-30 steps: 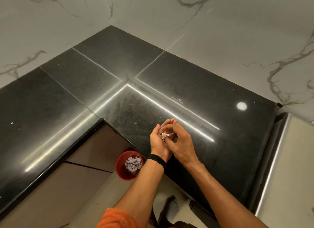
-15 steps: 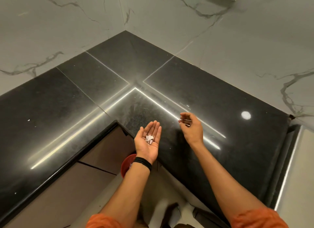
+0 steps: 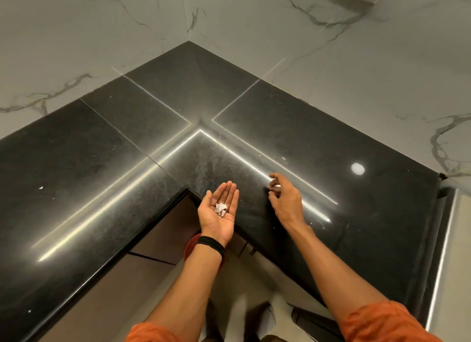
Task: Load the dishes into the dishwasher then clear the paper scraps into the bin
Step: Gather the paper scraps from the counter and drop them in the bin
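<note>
My left hand (image 3: 218, 215) is held palm up over the inner corner of the black counter (image 3: 254, 107), fingers straight, with a small heap of white paper scraps (image 3: 220, 209) lying in the palm. My right hand (image 3: 285, 201) hovers low over the counter to its right, fingers loosely curved. A small white scrap (image 3: 275, 183) shows at its fingertips; I cannot tell whether it is pinched or still lies on the stone. The red bin (image 3: 190, 247) stands on the floor under my left wrist, mostly hidden by the arm. No dishes or dishwasher are in view.
Tiny white specks (image 3: 40, 188) lie on the counter's left wing. Marble walls close the corner behind. A steel-edged appliance (image 3: 456, 252) borders the counter on the right. Brown cabinet fronts (image 3: 163, 237) sit below the counter edge.
My hands have parted: the left turned palm up with the scraps in it, and the right moved away to the right over the counter. The arm now covers most of the bin.
</note>
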